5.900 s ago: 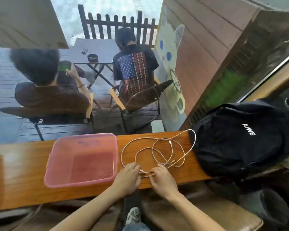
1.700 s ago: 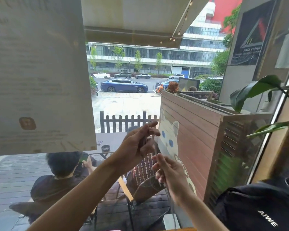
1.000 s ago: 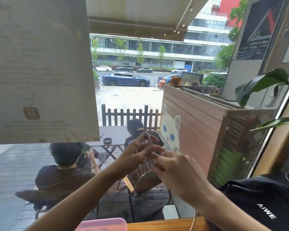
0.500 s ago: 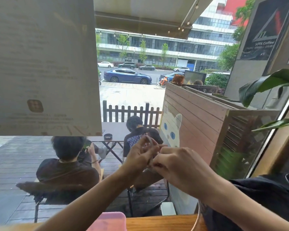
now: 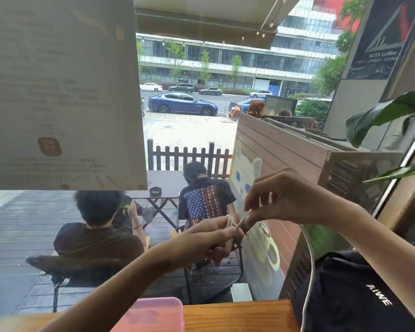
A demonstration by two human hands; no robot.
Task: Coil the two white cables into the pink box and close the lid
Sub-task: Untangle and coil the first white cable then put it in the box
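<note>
the black backpack (image 5: 359, 295) below and to the right of the hands carries white capital letters reading "aiwe". far above the right hand (image 5: 288, 197), a dark poster (image 5: 381, 41) on the wall shows "sota coffee" under a triangle outline; the smaller lines beneath it are too small to read. the pale sheet (image 5: 58, 92) up and left of the left hand (image 5: 216, 238) bears faint print, unreadable.
</note>
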